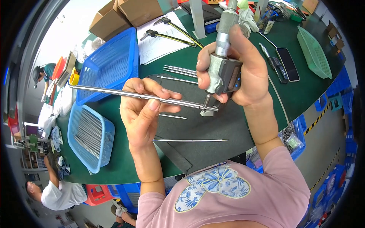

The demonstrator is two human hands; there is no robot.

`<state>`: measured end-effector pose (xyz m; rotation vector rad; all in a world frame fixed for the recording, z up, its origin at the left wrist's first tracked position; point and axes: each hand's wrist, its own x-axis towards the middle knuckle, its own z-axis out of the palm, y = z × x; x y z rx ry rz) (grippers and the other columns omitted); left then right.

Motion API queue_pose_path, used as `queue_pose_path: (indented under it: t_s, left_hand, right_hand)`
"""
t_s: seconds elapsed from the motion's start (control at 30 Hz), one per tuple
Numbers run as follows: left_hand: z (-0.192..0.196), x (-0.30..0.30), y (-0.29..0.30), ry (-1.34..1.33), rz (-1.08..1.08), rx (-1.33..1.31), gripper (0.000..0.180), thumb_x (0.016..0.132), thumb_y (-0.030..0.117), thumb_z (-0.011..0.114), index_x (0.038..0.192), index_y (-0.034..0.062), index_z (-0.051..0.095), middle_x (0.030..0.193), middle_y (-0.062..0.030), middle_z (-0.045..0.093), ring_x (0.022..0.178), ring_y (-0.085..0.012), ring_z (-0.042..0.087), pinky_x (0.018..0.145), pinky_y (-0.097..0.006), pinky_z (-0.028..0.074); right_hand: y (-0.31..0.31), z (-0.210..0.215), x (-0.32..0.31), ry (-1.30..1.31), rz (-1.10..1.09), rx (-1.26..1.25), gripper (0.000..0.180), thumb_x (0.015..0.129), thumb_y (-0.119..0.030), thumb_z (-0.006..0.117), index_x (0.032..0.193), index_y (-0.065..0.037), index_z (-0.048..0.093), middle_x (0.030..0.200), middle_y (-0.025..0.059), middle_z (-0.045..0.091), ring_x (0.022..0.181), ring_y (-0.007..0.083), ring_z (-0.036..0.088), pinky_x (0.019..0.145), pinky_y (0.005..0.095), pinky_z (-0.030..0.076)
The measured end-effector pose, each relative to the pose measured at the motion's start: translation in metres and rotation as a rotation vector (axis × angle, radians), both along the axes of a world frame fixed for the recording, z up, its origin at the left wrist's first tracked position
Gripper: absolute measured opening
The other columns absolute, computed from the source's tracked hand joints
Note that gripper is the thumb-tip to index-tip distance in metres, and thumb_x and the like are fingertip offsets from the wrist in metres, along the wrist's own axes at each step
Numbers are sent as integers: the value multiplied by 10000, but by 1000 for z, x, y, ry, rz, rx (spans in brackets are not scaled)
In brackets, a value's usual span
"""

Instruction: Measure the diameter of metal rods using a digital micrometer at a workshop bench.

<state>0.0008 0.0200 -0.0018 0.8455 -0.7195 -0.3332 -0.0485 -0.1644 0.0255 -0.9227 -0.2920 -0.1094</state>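
Note:
Between thumb and fingers, my left hand (142, 110) holds a thin, shiny metal rod (114, 91) that slants down to the right. My right hand (249, 68) is closed round a digital micrometer (224, 74) with a silver barrel and a dark display. The rod's right end lies in the jaw gap of the micrometer; whether both faces touch it I cannot tell. Under my hands is a dark grey mat (205, 152). Another rod (190, 140) lies on it close to me, and several more rods (178, 70) lie beyond my left hand.
At the left stand a light blue basket (106, 138) of rods and a larger blue basket (131, 49). Two calipers (171, 37) rest on papers (148, 55). On the right are a second micrometer (273, 62), a phone (288, 64) and a green basket (313, 53). Other people are farther left.

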Motion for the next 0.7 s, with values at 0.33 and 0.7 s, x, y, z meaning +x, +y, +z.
queue_pose_path:
  t_s: [0.33, 0.7]
  left_hand:
    - [-2, -3, 1, 9, 45, 10, 271, 754, -11, 500, 934, 2, 298, 811, -179, 466, 798, -353, 562, 597, -376, 551]
    - [1, -4, 4, 19, 24, -25, 276, 748, -9, 503, 938, 3, 303, 808, -178, 464, 786, -352, 564, 583, -381, 551]
  right_hand:
    - [0, 0, -3, 63, 46, 37, 554, 843, -462, 339, 763, 36, 568, 586, 117, 576, 341, 108, 470, 322, 175, 372]
    - [1, 2, -3, 135, 49, 132, 558, 869, -403, 236, 819, 60, 545, 618, 179, 568, 374, 155, 495, 324, 211, 395]
